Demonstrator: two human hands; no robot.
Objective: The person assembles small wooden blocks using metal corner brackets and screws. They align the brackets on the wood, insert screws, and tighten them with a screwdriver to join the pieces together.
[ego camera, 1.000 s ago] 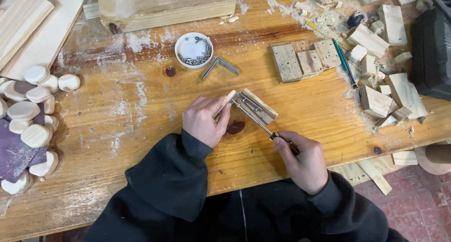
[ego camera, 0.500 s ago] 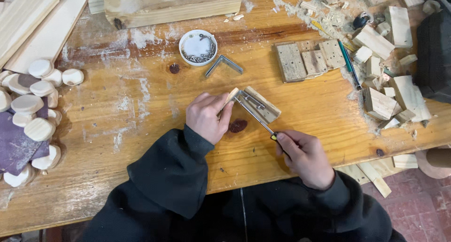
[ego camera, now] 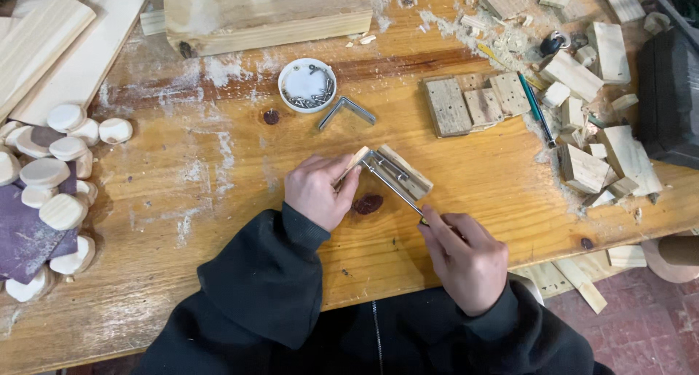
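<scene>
Near frame centre our left hand (ego camera: pixel 317 193) pinches the small wood block (ego camera: pixel 403 170) steady on the workbench (ego camera: pixel 218 171). Our right hand (ego camera: pixel 466 255), lower right, grips a screwdriver (ego camera: pixel 397 186) whose shaft runs up-left to the metal bracket (ego camera: pixel 384 165) on the block.

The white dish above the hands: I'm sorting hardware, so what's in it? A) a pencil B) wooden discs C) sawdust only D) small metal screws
D: the white dish holds a small heap of grey metal screws, beside a bent metal bracket on the workbench.
</scene>
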